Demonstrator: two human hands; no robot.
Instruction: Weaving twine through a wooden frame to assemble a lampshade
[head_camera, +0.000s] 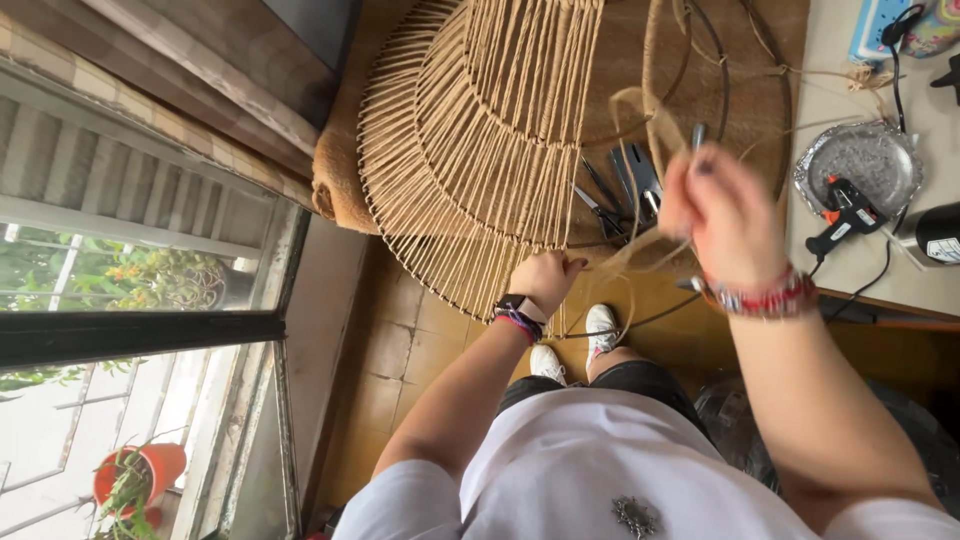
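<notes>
Twine (625, 255) runs slack between the person's two hands, a pale jute strand looping from one to the other. The left hand (545, 280) has its fingers (572, 266) pinched closed on the strand right at the lower rim of a big cone-shaped lampshade frame (470, 150), whose wire ribs are wrapped all over in the same twine. The frame's edge sits just above those fingers, touching them or nearly so. The right hand (725, 215) is raised and blurred; its fingers are curled closed around the other end of the twine, and a small dark tip pokes out above them, too smeared to tell what it is.

Between the two hands, a little beyond the fingertips, pliers and scissors (620, 195) lie in a heap on a brown woven mat (340, 170). A bare wire ring (735, 100) rests on the mat behind the right fingers. Past that hand, on the pale desk (830, 60), a glue gun (845, 212) leans on a crinkled foil tray (860, 155), its black cord trailing off. Below the left fingers, white sneakers (600, 330) stand on the tiled floor (400, 330). Well off beyond the left arm is a window with a red plant pot (140, 475).
</notes>
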